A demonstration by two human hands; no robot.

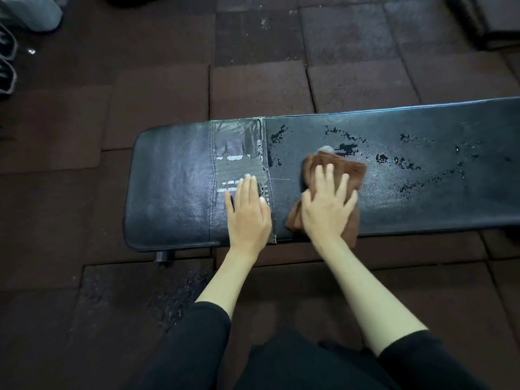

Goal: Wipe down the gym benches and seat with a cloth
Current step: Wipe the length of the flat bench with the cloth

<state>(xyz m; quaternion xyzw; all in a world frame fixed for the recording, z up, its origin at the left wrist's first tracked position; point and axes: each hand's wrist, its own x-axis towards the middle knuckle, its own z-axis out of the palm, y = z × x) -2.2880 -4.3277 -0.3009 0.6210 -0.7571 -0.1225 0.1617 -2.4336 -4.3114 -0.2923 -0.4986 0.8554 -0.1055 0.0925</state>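
Note:
A long black padded gym bench (174, 175) lies across the view, with a worn taped patch (239, 153) near its left end and cracked, peeling spots further right. A brown cloth (346, 170) lies on the bench pad just right of the patch. My right hand (326, 204) presses flat on the cloth with fingers spread, covering its near half. My left hand (247, 212) rests flat on the taped patch, fingers together, holding nothing.
Dark rubber floor tiles (253, 88) surround the bench. A bench foot cap (164, 256) sticks out under the near left edge. Pale objects (31, 12) stand at the top left corner, and dark equipment (484, 21) sits at the top right. My black-clothed legs fill the bottom.

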